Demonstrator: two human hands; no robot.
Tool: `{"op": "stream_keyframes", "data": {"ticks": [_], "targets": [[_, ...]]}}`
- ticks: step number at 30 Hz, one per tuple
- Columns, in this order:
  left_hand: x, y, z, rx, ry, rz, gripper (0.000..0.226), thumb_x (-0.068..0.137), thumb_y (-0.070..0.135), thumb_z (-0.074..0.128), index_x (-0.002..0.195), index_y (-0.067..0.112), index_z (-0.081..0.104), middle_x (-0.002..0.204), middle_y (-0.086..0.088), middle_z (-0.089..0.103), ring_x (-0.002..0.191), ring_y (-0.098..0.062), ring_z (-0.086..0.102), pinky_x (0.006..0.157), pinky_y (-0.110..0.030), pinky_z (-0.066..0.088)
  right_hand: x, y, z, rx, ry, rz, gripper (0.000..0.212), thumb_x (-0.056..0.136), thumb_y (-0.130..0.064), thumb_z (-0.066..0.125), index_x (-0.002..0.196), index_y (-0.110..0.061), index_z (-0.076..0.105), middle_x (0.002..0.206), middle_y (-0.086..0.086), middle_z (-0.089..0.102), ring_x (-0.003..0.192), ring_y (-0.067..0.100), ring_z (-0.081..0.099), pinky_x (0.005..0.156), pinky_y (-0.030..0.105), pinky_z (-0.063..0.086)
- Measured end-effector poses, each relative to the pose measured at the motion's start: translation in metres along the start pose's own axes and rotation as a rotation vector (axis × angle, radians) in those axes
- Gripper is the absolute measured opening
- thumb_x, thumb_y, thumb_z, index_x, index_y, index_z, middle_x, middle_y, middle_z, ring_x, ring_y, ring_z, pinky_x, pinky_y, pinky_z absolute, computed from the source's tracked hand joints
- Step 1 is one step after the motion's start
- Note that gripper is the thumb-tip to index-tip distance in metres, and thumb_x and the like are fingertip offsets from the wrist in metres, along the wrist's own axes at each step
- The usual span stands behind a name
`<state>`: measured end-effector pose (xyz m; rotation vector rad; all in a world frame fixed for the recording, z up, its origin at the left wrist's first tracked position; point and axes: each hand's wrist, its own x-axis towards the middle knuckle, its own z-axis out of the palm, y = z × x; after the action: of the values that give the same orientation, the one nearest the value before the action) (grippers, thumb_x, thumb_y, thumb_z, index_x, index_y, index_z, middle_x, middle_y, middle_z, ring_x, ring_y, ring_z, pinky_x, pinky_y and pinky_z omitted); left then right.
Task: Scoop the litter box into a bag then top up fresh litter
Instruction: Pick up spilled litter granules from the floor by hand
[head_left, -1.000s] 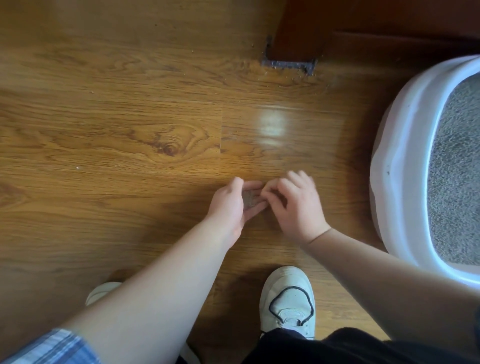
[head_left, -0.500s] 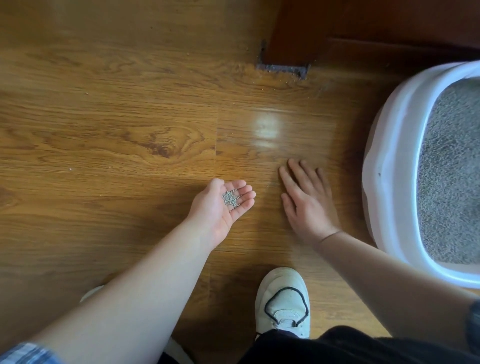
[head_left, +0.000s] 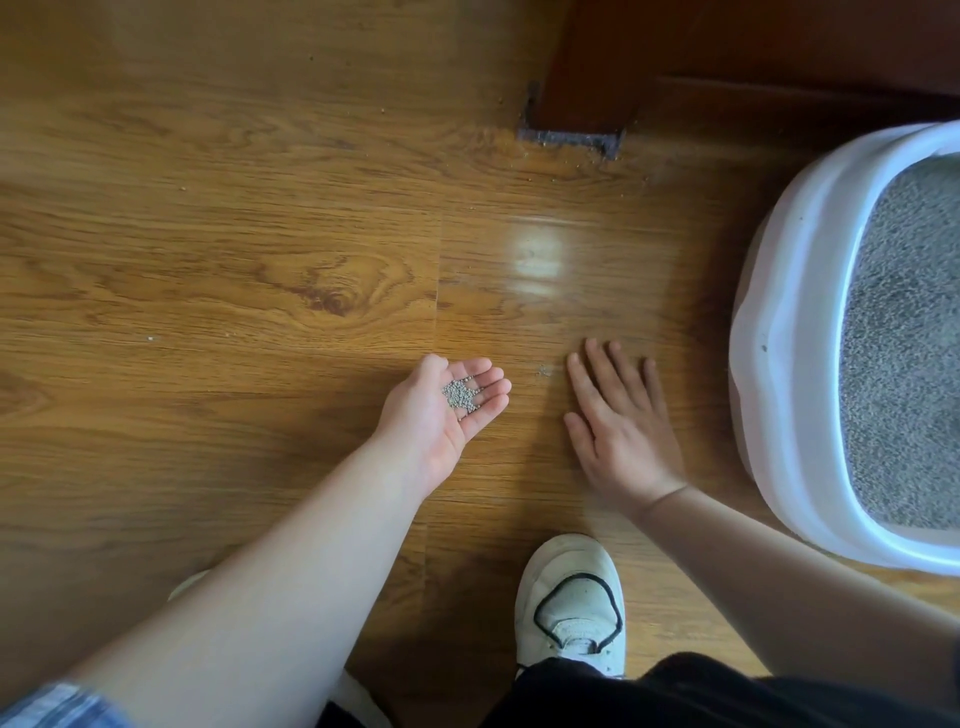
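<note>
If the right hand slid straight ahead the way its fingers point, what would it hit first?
Probably nothing soon: the right hand points up-left over bare floor. The furniture leg lies far ahead; the spilled grains sit just left of that line.

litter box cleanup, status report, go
Left hand open, palm up, cupping spilled litter grains. Right hand flat on floor, empty. Litter box at right, filled. Few grains left on floor; path clear.

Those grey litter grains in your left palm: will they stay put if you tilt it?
Probably not: the litter grains look small, round and loose, so they would likely roll off the open, cupped left hand. They seem light.
</note>
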<state>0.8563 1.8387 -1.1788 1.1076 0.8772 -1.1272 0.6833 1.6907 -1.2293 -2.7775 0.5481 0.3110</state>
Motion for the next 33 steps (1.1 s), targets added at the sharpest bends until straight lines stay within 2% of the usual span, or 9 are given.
{"op": "stream_keyframes", "data": {"ticks": [4,6,10,13,17,21,26,30,33], "targets": [[0.001,-0.001,-0.001,0.001,0.003,0.000,0.039,0.105,0.019,0.036,0.106,-0.005,0.067,0.096,-0.020,0.074,0.091,-0.031,0.075,0.078,-0.039,0.061,0.005,-0.010,0.000,-0.035,-0.056,-0.050,0.056,0.103,-0.043,0.033,0.157,-0.031,0.027,0.166,0.004,0.018,0.153,0.029,0.010,0.122,0.055,0.005],[0.002,-0.001,0.000,-0.001,0.002,0.000,0.039,0.104,0.019,0.036,0.107,-0.006,0.066,0.097,-0.021,0.074,0.092,-0.031,0.075,0.078,-0.039,0.062,0.008,-0.013,-0.001,0.033,-0.012,-0.042,0.053,0.103,-0.043,0.037,0.155,-0.033,0.033,0.165,0.004,0.021,0.153,0.029,0.013,0.122,0.056,0.008],[0.003,-0.001,0.000,-0.001,0.001,0.002,0.039,0.105,0.020,0.036,0.109,-0.005,0.066,0.098,-0.020,0.074,0.093,-0.031,0.075,0.080,-0.039,0.061,0.016,-0.011,-0.004,0.305,0.186,0.022,0.050,0.092,-0.030,0.067,0.139,-0.017,0.056,0.150,0.003,0.046,0.142,0.025,0.036,0.118,0.049,0.025],[0.004,-0.001,0.000,-0.005,0.011,0.001,0.039,0.104,0.019,0.036,0.108,-0.006,0.066,0.097,-0.020,0.074,0.092,-0.031,0.075,0.079,-0.039,0.061,0.030,-0.006,-0.004,0.308,0.183,-0.001,0.051,0.084,-0.031,0.077,0.131,-0.018,0.062,0.141,0.000,0.053,0.132,0.026,0.045,0.111,0.043,0.033],[0.003,-0.001,0.001,0.016,0.024,-0.002,0.040,0.104,0.019,0.035,0.106,-0.006,0.067,0.096,-0.021,0.074,0.091,-0.031,0.075,0.080,-0.040,0.061,0.043,-0.003,-0.001,0.291,0.195,-0.051,0.045,0.082,-0.036,0.078,0.124,-0.024,0.069,0.126,-0.002,0.059,0.119,0.026,0.050,0.101,0.049,0.040],[0.003,0.001,0.004,0.034,0.048,-0.007,0.041,0.104,0.018,0.035,0.102,-0.006,0.068,0.091,-0.020,0.074,0.086,-0.031,0.075,0.081,-0.040,0.062,0.050,-0.005,0.004,0.291,0.255,-0.067,0.027,0.083,-0.034,0.079,0.109,-0.029,0.076,0.107,-0.004,0.062,0.103,0.023,0.050,0.094,0.045,0.040],[0.003,0.002,0.005,0.039,0.056,-0.009,0.041,0.104,0.018,0.035,0.101,-0.006,0.068,0.091,-0.020,0.075,0.087,-0.031,0.075,0.080,-0.040,0.062,0.059,-0.008,0.003,0.315,0.273,-0.044,0.008,0.086,-0.034,0.074,0.089,-0.027,0.076,0.095,-0.007,0.061,0.087,0.023,0.049,0.091,0.045,0.038],[0.003,0.003,0.007,0.048,0.055,-0.006,0.041,0.104,0.018,0.034,0.100,-0.006,0.068,0.091,-0.020,0.075,0.087,-0.031,0.075,0.080,-0.040,0.062,0.062,-0.006,0.004,0.296,0.271,-0.076,0.005,0.086,-0.029,0.074,0.085,-0.024,0.074,0.090,-0.010,0.061,0.083,0.024,0.048,0.089,0.044,0.038],[0.003,0.002,0.008,0.056,0.052,-0.005,0.042,0.104,0.018,0.034,0.099,-0.006,0.068,0.092,-0.021,0.075,0.088,-0.032,0.075,0.080,-0.040,0.062,0.064,-0.007,0.005,0.263,0.261,-0.104,0.010,0.091,-0.030,0.065,0.086,-0.023,0.071,0.089,-0.009,0.061,0.084,0.022,0.045,0.084,0.041,0.037]]}}
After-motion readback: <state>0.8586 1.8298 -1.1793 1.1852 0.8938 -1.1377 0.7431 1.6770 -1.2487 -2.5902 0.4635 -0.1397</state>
